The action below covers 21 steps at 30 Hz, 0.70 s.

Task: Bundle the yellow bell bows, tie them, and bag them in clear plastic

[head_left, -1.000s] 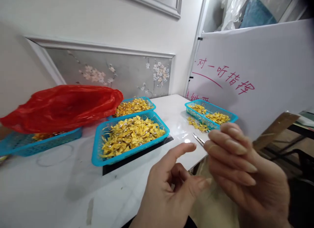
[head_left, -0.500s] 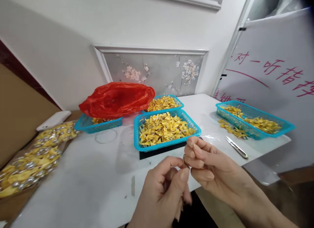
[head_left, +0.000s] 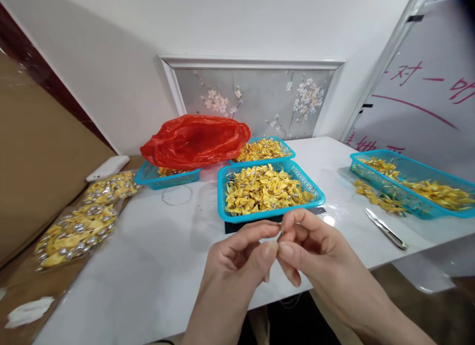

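Observation:
My left hand point(head_left: 243, 266) and my right hand point(head_left: 315, 258) meet at their fingertips above the near edge of the table. Both are closed in a pinch, thumbs and index fingers almost touching. Whatever they hold is too thin and too covered by fingers to name; a faint fine line shows by the left index finger. Just beyond the fingers stands a blue plastic basket point(head_left: 237, 218), heaped with yellow ribbon-like pieces and silvery beads point(head_left: 265, 189).
Behind are another blue basket point(head_left: 285, 157) and a red plastic bag point(head_left: 196, 142) over a third. At right lie a blue tray point(head_left: 419, 201), loose yellow pieces point(head_left: 382, 199) and a metal-handled knife-like tool point(head_left: 386, 228). Bagged beaded pieces point(head_left: 79, 233) and a white phone-like object point(head_left: 107, 168) sit left.
My right hand has come lower and closer, its thumb and index now against the left fingertips. The left hand's fingers have straightened a little. The view has swung slightly left.

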Available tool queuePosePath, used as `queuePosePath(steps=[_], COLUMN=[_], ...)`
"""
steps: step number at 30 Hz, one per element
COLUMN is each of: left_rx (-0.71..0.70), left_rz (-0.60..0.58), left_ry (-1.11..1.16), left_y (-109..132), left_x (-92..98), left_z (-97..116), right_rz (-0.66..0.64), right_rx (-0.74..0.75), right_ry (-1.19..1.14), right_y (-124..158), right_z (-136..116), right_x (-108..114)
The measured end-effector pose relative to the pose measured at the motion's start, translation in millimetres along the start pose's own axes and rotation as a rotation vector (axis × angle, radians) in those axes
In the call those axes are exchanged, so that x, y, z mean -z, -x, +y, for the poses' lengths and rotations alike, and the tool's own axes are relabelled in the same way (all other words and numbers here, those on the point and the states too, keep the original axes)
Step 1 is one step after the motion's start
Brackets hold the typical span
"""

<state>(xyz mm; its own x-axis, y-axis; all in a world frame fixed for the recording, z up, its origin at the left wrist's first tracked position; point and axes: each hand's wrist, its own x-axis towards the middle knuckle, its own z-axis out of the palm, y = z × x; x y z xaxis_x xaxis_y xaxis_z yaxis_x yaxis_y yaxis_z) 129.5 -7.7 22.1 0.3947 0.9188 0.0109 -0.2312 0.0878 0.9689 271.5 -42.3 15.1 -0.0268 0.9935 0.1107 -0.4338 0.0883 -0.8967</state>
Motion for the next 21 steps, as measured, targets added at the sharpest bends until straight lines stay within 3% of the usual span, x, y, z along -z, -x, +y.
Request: queuePosePath(steps=[3, 7, 10, 15, 18, 21], left_rx=[0.080, 0.031, 0.021, 0.064, 0.057, 0.049], left_rz=[0.022, 0.092, 0.090, 0.075, 0.077, 0.091], left_ry=[0.057, 0.107, 0.293, 0.500, 0.534, 0.562], left_y=[-6.3, -15.1, -19.1, -18.5, -17.0, -16.6], left_x=[1.4, 7.3, 11.5, 14.9, 15.9, 16.7], left_z=[0.3, 1.8, 4.7, 12.8, 17.1, 19.9], right_rz=[-0.031, -0.049, -0.018, 0.052, -0.013, -0.159], right_rx=[-0.036, -0.088, -0.109, 0.021, 0.043, 0.008], right_ry=[0.044, 0.135, 0.212, 0.442, 0.487, 0.367], right_y=[-3.2, -10.8, -15.8, -19.1, -18.8, -19.1], right_z=[0.0, -1.4, -1.3, 2.7, 5.4, 7.3], right_x=[0.7, 4.8, 9.5, 15.8, 13.1, 4.6])
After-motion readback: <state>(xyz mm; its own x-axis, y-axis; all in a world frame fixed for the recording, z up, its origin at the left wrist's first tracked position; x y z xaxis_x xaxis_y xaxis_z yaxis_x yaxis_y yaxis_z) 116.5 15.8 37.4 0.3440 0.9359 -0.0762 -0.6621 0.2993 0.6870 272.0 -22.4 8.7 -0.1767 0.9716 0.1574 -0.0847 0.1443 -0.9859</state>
